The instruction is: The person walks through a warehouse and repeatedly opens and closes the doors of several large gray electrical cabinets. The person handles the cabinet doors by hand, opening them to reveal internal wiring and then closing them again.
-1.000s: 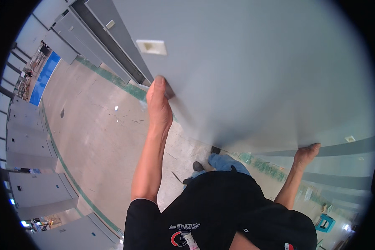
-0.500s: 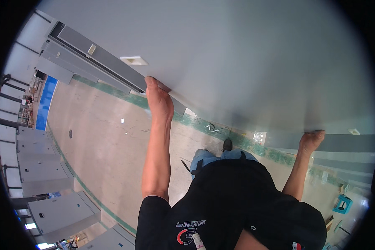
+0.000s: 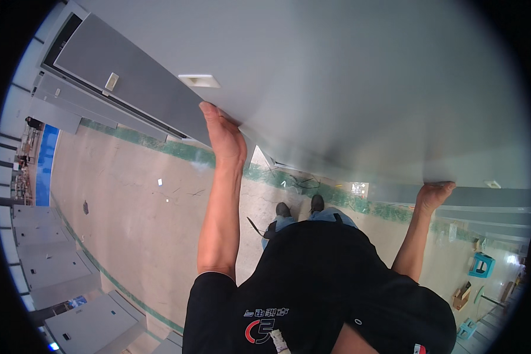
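A large grey cabinet panel fills the upper right of the view. White recessed pulls are set near two of its corners. My left hand grips its lower left edge, the thumb showing and the fingers mostly hidden behind it. Farther right, my right hand is closed around the lower edge of the same panel, its fingertips out of sight. Both arms stretch forward, wide apart.
A grey cabinet door with a white pull stands close on the left, with more cabinets behind it. Loose wires lie on the green floor stripe near my feet. Teal stools and a cardboard box sit at lower right.
The view has shifted, and the cabinet door at left looks larger and nearer. Both my shoes now show, where one did before. My hands keep their hold on the panel.
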### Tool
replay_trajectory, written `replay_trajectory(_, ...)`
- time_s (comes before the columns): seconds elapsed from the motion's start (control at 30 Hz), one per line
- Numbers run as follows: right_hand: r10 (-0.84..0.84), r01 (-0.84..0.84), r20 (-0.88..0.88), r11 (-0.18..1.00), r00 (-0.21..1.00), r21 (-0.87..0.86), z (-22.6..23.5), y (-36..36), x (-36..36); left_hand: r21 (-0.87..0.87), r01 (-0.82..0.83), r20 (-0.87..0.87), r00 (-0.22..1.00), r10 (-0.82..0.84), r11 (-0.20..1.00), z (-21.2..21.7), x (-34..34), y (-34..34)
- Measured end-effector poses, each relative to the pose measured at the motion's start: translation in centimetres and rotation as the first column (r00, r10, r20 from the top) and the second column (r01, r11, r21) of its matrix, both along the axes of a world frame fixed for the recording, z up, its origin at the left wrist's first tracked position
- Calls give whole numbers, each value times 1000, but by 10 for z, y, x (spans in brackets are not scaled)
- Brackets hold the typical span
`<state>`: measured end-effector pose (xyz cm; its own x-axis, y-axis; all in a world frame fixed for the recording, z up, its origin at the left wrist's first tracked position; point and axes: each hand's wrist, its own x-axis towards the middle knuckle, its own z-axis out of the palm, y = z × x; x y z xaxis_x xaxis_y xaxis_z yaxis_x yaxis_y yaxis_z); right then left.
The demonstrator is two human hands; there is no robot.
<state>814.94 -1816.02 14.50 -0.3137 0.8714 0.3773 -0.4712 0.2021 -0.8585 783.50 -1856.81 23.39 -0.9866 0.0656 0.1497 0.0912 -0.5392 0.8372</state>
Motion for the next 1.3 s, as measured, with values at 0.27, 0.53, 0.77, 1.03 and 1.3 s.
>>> replay_trajectory(0.27,-100,99,-13,993,995,-65,5,-14,-22,-18,8,-13,1000,-8,1000,-13,-16,2)
replay_trajectory(0.53,-174,164,-82,979,981,-117,22,-24,-49,-14,-50,11,999,51,999,-21,-18,3)
replay_trajectory(0.77,-170,157,-122,982,978,-107,34,-26,-66,-11,-4,7,1000,4,1000,-33,-13,4)
replay_trajectory(1.03,-197,177,-148,975,969,-138,33,-20,-80,-16,-24,11,1000,25,1000,-34,-26,11)
replay_trajectory(1.3,-231,209,-137,966,963,-155,31,-17,-86,-14,1,-11,1000,-1,1000,-43,-31,19)
